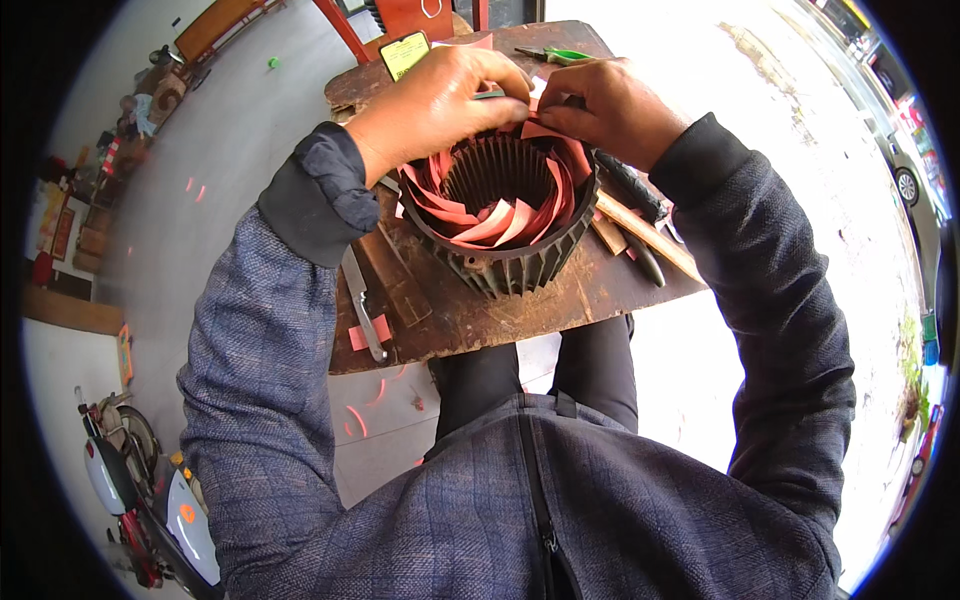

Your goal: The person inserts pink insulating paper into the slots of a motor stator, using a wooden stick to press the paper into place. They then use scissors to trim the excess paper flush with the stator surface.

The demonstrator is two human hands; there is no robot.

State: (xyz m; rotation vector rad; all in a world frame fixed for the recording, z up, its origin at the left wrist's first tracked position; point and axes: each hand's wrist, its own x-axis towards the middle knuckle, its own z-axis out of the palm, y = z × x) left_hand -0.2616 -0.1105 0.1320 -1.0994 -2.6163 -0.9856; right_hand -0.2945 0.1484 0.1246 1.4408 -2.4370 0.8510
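A ribbed metal motor stator [510,262] stands on the worn wooden table, its bore facing up. Red insulating paper strips [495,225] stick up out of its slots and lean over in a ring. Above its far rim, my left hand [448,98] is closed, thumb and fingers pinching at a piece of red insulating paper [537,92]. Facing it from the other side, my right hand [612,108] is closed too, fingertips at the same paper. My fingers hide most of that piece and the slots beneath.
On the wooden table [470,335], a knife [360,300] and a red paper scrap [378,331] lie left of the stator. Wooden strips [655,240] and a black roll-like thing [630,185] lie right. Green-handled pliers [560,55] and a phone [403,55] are at the back.
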